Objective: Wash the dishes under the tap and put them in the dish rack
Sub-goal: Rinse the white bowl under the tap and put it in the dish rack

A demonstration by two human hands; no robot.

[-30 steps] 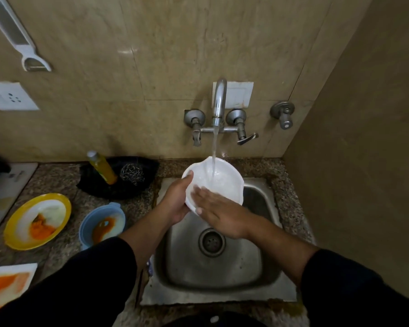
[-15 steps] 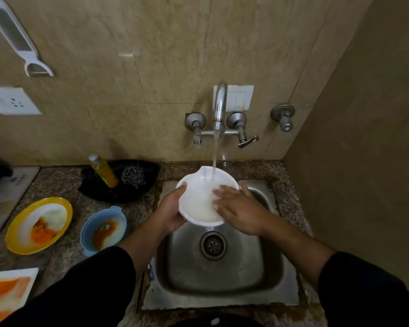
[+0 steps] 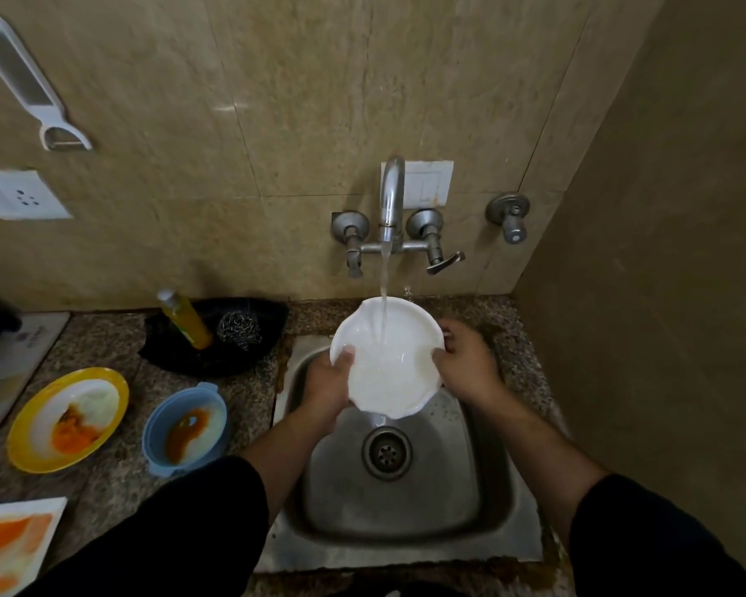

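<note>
"Four dishes, then? Where are you standing?"

"Yes, four. I face a tan tiled wall (image 3: 276, 122) in a corner, at a steel sink (image 3: 448, 489) set in a speckled stone counter (image 3: 104, 480). One white bowl (image 3: 388, 372) is over the sink, under the running tap (image 3: 390, 200). My left hand (image 3: 328, 389) grips its left rim, thumb inside. My right hand (image 3: 466, 364) grips its right rim. Water falls into it."

"And around you?"

"Left on the counter are one yellow plate (image 3: 18, 441), one blue bowl (image 3: 151, 428) and one square plate (image 3: 57, 506), all smeared orange. Behind them, one black tray (image 3: 182, 359) holds one soap bottle (image 3: 186, 321) and one scrubber (image 3: 238, 329). On the wall are one peeler (image 3: 27, 84) and one socket (image 3: 14, 196). My two dark sleeves (image 3: 190, 532) hide the counter's near edge."
</note>
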